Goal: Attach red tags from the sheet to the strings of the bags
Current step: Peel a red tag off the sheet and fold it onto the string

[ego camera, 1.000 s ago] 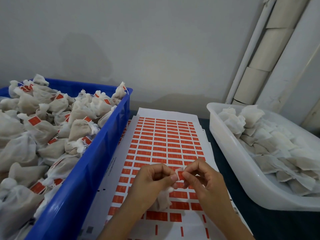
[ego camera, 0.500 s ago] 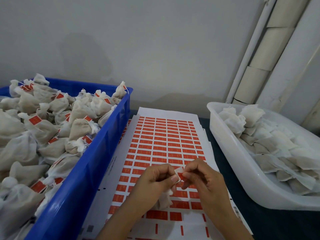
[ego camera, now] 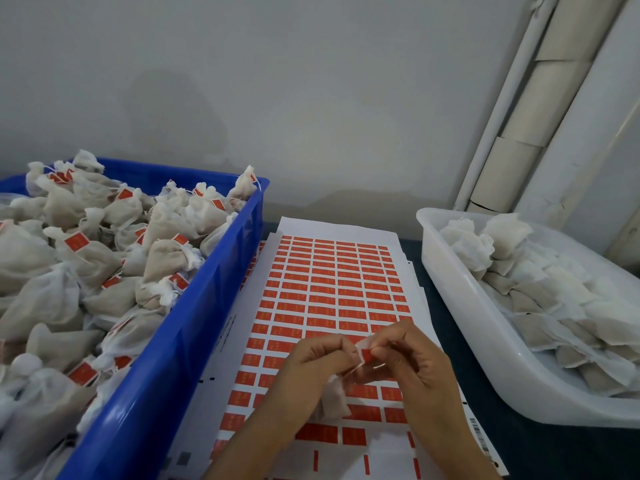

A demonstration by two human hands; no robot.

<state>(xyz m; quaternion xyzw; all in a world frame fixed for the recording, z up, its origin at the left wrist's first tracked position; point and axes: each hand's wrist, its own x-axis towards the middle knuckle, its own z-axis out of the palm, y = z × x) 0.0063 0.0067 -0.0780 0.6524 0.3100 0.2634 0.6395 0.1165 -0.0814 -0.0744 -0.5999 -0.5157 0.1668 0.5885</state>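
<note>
Over the tag sheet (ego camera: 332,289), the left hand (ego camera: 311,372) holds a small bag (ego camera: 332,401) by its string so the right hand (ego camera: 408,368) can pinch a red tag (ego camera: 366,355) onto it, between the blue crate (ego camera: 180,341) of tagged bags and the white tub (ego camera: 460,306) of untagged ones.

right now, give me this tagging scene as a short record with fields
left hand: left hand holds a small bag and pinches its string
right hand: right hand pinches a red tag between the two hands
tag sheet: tag sheet lies flat under the hands, near rows partly peeled
blue crate: blue crate on the left, holds bags with red tags
white tub: white tub on the right, holds bags with no tags visible
</note>
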